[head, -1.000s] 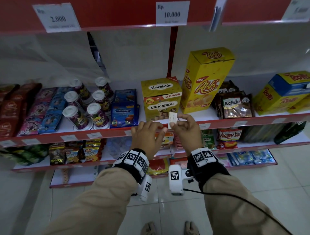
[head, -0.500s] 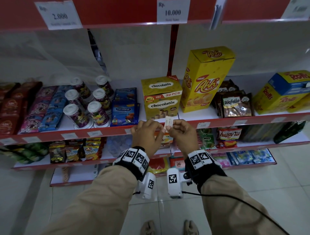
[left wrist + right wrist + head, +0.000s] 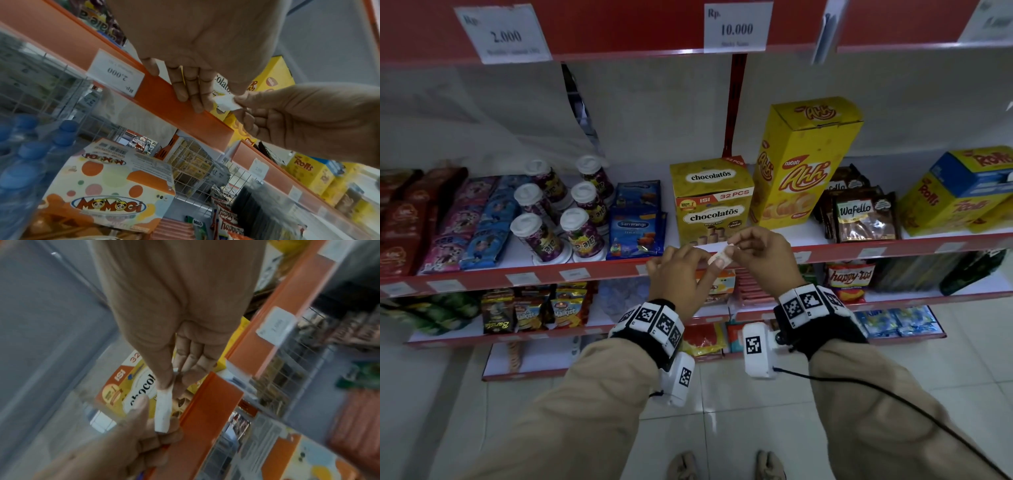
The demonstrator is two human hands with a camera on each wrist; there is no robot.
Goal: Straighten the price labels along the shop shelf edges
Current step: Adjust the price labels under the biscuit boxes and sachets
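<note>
A small white price label [image 3: 722, 256] hangs loose in front of the red middle shelf edge [image 3: 602, 269], just below the chocolatos box [image 3: 711, 202]. My left hand [image 3: 714, 262] pinches its left end, and my right hand [image 3: 734, 246] pinches its right end between thumb and fingers. The left wrist view shows the label [image 3: 226, 102] crumpled between both hands, my left fingers [image 3: 193, 95] lying against the orange strip [image 3: 185, 113]. In the right wrist view the label [image 3: 163, 408] runs from my right fingertips down to my left hand [image 3: 144, 434].
Other small labels [image 3: 574, 274] [image 3: 871, 253] sit along the same edge; a 2.000 label [image 3: 115, 73] is left of my hands. Bigger tags 2.000 [image 3: 505, 34] and 10.000 [image 3: 736, 27] hang on the top shelf. Cups [image 3: 582, 233], a tall yellow Ahh box [image 3: 801, 164] and Wafello packs [image 3: 863, 216] crowd the shelf.
The label stood upright in my right hand above the shelf edge; now it lies tilted and lower, held between both hands, which have closed in on each other.
</note>
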